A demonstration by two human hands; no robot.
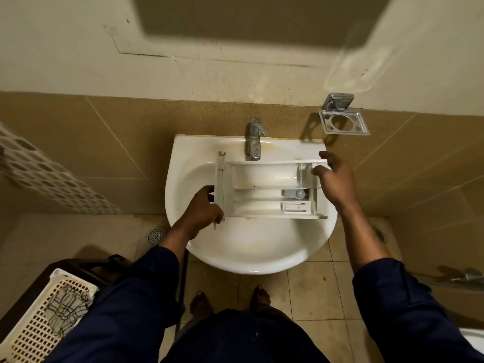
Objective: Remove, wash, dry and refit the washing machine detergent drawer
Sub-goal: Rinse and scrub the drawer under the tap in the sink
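Note:
A white plastic detergent drawer (264, 189) lies sideways over the white washbasin (248, 247), its front panel to the left and its compartments facing up. A grey siphon cap sits in one compartment on the drawer's right side. My left hand (204, 205) grips the front panel at the drawer's left end. At the drawer's right end, my right hand (335, 176) has its fingers spread, with fingertips on the rear edge. A chrome tap (254, 138) stands just behind the drawer; no water shows.
A chrome wall holder (344, 121) hangs to the right of the tap. A cream perforated laundry basket (44, 318) stands at the lower left. The tiled floor has a drain (156, 235) to the left of the basin. My bare feet are under the basin.

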